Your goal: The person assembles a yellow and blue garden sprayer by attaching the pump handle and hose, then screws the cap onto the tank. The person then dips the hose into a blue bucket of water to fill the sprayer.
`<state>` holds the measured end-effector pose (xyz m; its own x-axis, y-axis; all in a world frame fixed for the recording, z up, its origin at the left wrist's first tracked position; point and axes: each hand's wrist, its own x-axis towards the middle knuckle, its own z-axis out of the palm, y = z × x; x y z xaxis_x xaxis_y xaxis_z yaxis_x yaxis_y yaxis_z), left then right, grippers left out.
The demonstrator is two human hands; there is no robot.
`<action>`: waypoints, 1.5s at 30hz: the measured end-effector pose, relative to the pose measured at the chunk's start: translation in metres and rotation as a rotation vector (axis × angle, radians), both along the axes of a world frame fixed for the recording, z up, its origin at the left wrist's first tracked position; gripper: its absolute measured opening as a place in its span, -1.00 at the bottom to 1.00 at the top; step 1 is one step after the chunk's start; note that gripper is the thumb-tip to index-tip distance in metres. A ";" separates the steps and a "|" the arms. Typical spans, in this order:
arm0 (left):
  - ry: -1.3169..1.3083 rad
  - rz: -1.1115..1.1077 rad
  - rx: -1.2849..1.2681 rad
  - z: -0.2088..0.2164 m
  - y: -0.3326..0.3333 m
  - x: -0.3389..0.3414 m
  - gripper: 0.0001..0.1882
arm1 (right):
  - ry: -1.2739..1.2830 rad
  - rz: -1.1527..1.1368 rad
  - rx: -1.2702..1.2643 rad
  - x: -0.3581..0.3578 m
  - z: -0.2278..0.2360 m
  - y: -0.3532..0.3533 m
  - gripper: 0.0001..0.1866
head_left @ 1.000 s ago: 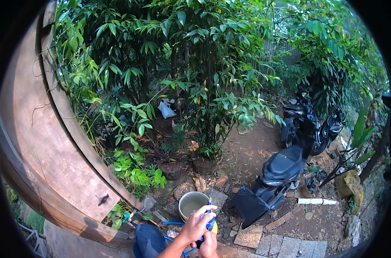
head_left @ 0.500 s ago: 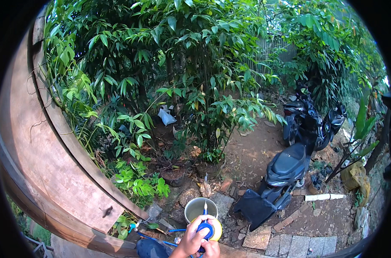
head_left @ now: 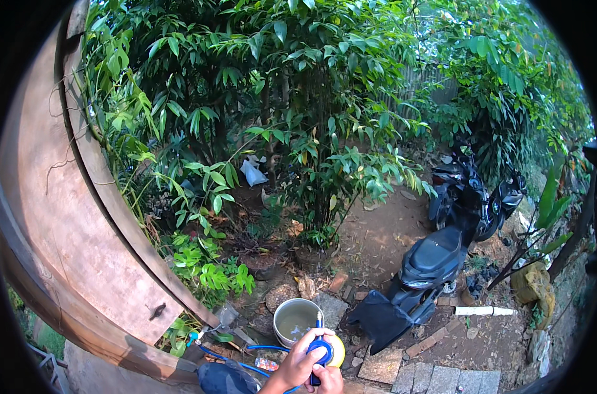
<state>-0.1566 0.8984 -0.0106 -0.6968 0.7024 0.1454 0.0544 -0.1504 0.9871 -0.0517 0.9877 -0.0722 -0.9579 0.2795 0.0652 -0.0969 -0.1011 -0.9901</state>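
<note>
A blue and yellow spray gun [head_left: 321, 351] with a thin, brass-coloured tip is held in both my hands at the lower middle. My left hand [head_left: 300, 362] wraps round its near left side, with the thumb against the round blue part. Lower down on the right, my right hand [head_left: 329, 379] closes on its blue handle, partly cut off by the picture's edge. The tip points away from me, beside the rim of a pale bucket [head_left: 277, 328] with cloudy water in it. A blue hose [head_left: 223, 358] runs on the ground left of my hands.
A turquoise tap piece [head_left: 193, 337] sits near the wooden boards [head_left: 82, 217] on the left. A black motor scooter [head_left: 430, 256] stands to the right, with stone slabs [head_left: 436, 374] nearer me. Dense bushes [head_left: 311, 98] fill the back. A white pipe [head_left: 486, 310] lies on the soil.
The view has shifted slightly. The spray gun and my hands now sit lower and to the right of the bucket, leaving more of the water visible. Both hands keep their grip.
</note>
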 end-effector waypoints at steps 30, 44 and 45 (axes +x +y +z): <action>-0.013 0.117 0.136 0.012 0.002 0.001 0.04 | 0.029 -0.017 -0.107 -0.009 0.036 -0.010 -0.54; -0.095 0.012 0.079 -0.005 0.054 0.010 -0.56 | -0.008 -0.228 -0.176 0.007 0.044 0.030 -0.60; -0.067 -0.001 0.108 -0.006 0.056 0.008 -0.56 | 0.029 -0.297 -0.151 0.006 0.046 0.028 -0.64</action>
<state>-0.1483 0.9544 -0.0162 -0.7072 0.6854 0.1736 -0.0113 -0.2564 0.9665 -0.0459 1.0154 -0.0261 -0.8314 0.5550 0.0276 -0.1719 -0.2097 -0.9625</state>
